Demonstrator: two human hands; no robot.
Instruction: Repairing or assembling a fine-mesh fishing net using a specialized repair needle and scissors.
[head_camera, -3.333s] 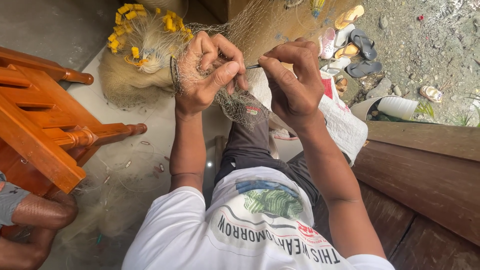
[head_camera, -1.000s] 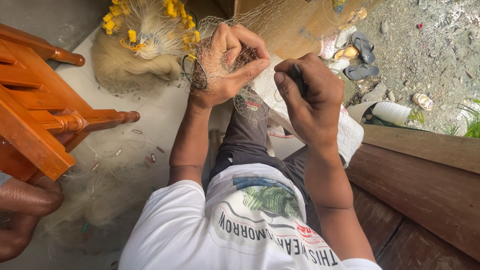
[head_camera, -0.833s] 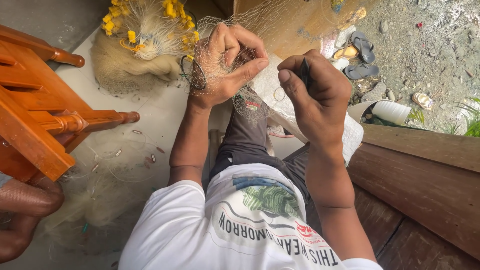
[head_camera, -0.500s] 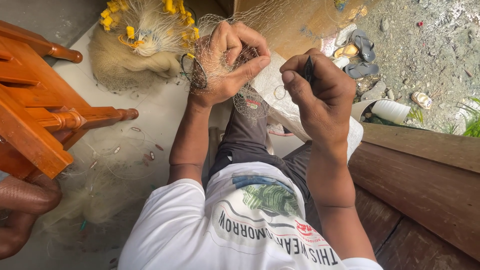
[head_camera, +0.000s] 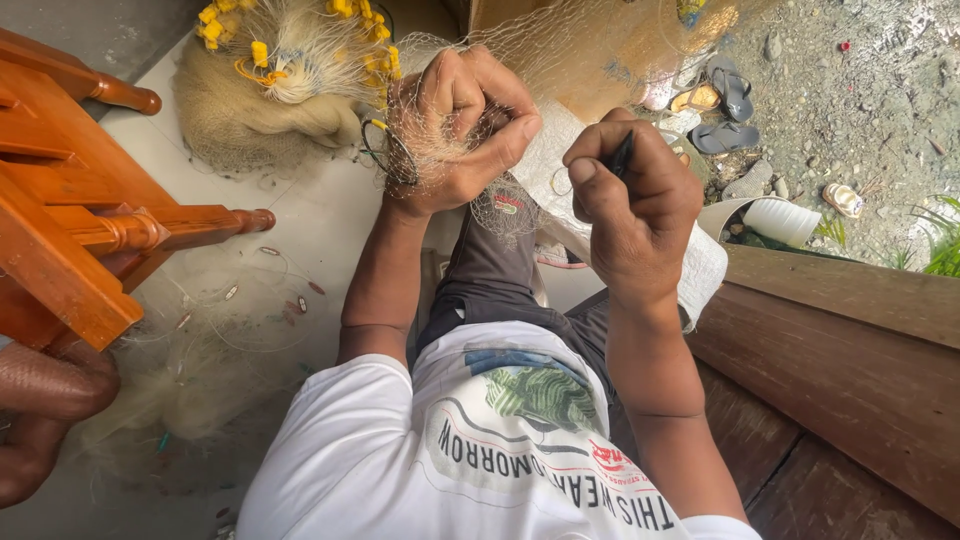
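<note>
Net (head_camera: 300, 60): big heap w/ yellow floats on floor, far left, strand running to hands. Left hand (head_camera: 455, 130) clenched on bunched mesh; right hand (head_camera: 630, 195), just beside, pinches dark needle (head_camera: 622, 155), tip toward bunch.

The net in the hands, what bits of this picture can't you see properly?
Head view:
- Net: the part bunched inside the left hand is covered by its fingers.
- Thin dark tool: mostly hidden in the right hand; its kind is unclear.
- Orange wooden furniture: cut off by the left edge.
- Sandals: too small for detail.
</note>
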